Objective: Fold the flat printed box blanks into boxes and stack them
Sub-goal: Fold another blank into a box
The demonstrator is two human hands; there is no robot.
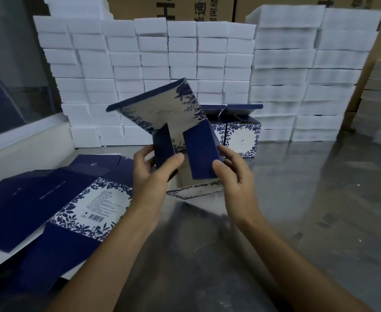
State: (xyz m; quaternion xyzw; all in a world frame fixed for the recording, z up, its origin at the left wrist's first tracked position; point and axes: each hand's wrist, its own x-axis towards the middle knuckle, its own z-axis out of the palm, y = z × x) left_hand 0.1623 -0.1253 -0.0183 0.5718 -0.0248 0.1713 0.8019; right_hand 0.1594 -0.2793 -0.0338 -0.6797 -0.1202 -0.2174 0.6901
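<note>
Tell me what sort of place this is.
Probably a packing or packaging workshop. White foam blocks are stacked in walls along the back, flat printed box blanks lie heaped on a steel table, and two folded boxes stand behind the blank being folded.

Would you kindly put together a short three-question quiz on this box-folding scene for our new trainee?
1. True or false: both hands grip the box blank that is held up above the table.
2. Where does the pile of flat blanks lie? A) by the left hand B) by the right hand C) on top of the foam blocks
3. Fill in: the folded boxes stand in front of the white ____ blocks, their top flaps ____.

Key: 1 true; 2 A; 3 foam, open.
</note>
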